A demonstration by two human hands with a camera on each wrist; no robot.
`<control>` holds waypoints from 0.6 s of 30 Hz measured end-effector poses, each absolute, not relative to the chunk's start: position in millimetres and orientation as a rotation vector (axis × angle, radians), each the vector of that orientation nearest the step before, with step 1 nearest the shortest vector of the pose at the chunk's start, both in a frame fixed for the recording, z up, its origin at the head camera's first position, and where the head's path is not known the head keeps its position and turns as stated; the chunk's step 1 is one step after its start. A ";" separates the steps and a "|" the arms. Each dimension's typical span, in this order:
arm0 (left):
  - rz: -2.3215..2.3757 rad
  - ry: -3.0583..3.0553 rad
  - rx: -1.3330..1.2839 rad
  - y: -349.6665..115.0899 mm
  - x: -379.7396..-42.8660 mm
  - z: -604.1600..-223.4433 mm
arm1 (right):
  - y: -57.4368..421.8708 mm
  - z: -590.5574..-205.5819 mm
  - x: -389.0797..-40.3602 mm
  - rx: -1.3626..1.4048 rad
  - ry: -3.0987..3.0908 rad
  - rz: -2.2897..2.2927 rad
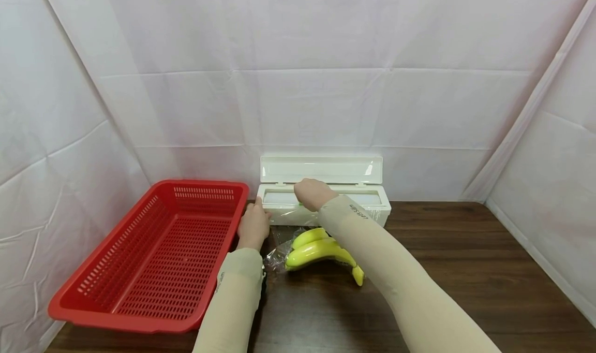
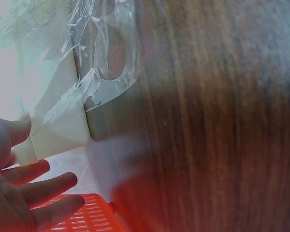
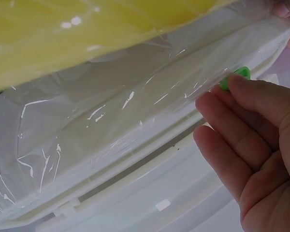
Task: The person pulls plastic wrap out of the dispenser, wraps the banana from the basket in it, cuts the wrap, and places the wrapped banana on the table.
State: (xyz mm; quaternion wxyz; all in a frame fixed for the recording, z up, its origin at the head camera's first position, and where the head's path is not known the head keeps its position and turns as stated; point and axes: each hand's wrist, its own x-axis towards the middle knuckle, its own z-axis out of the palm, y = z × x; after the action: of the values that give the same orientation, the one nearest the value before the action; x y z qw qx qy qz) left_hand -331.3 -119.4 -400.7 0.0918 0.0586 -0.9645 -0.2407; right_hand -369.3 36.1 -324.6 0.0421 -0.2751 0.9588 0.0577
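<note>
A white cling film dispenser [image 1: 291, 217] stands against the back curtain with its lid raised. My left hand [image 1: 254, 224] steadies its left end, thumb and index finger about the corner and the other fingers spread, as the left wrist view shows. On the dispenser's front edge my right hand [image 1: 313, 193] pinches a small green slider cutter [image 3: 238, 77] between thumb and fingers. Clear cling film [image 2: 108, 92] hangs from the dispenser down to the table. Just in front lie yellow bananas [image 1: 312, 253], with film bunched at their left; the right forearm passes over their right side.
A large red plastic basket [image 1: 125, 322] stands at the left, its right rim close beside the left forearm. The dark wooden table [image 1: 465, 270] extends to the right. White curtains [image 1: 316, 109] enclose the back and both sides.
</note>
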 end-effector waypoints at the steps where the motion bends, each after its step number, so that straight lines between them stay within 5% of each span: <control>1: -0.714 -2.864 0.173 -119.5 -331.2 -400.6 | 36.4 -324.5 -369.1 -0.847 2.934 0.177; 18: -0.700 -2.863 0.168 -120.0 -331.0 -400.8 | 41.2 -326.7 -371.4 -0.848 2.930 0.179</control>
State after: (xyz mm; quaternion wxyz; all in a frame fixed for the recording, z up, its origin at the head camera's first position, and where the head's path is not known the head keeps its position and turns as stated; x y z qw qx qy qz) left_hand -331.0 -120.0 -400.8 0.0947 0.0568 -0.9654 -0.2361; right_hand -371.4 41.2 -326.7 0.0430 -0.2772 0.9581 0.0587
